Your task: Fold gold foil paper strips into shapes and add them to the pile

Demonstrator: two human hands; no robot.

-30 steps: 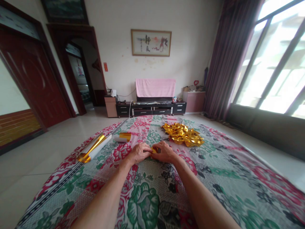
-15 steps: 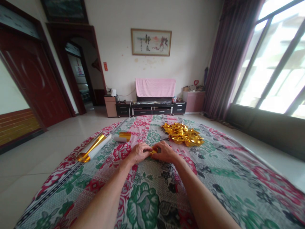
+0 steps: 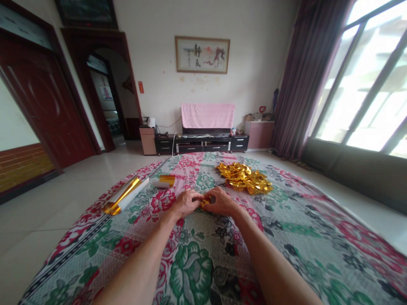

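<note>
Between my two hands is a small folded piece of gold foil paper (image 3: 205, 203), mostly covered by fingers. My left hand (image 3: 187, 202) pinches its left side, and my right hand (image 3: 221, 201) grips the right side with thumb and fingers bent. Both hands rest low over the flowered tablecloth (image 3: 190, 271). Beyond my right hand lies a heap of folded gold foil pieces (image 3: 244, 178). To the left sit a curled stack of gold and white foil sheets (image 3: 127, 195) and a smaller curled gold and white sheet (image 3: 164, 181).
The round table's cloth reaches a curved edge on the left and far side. Past it stand a low black TV cabinet (image 3: 203, 145) and a screen under a pink cloth (image 3: 207, 115). A purple curtain (image 3: 295, 84) and window are at right, a red door (image 3: 44, 97) at left.
My fingers have shifted very slightly around the small gold foil piece. The heap and the curled sheets lie where they were.
</note>
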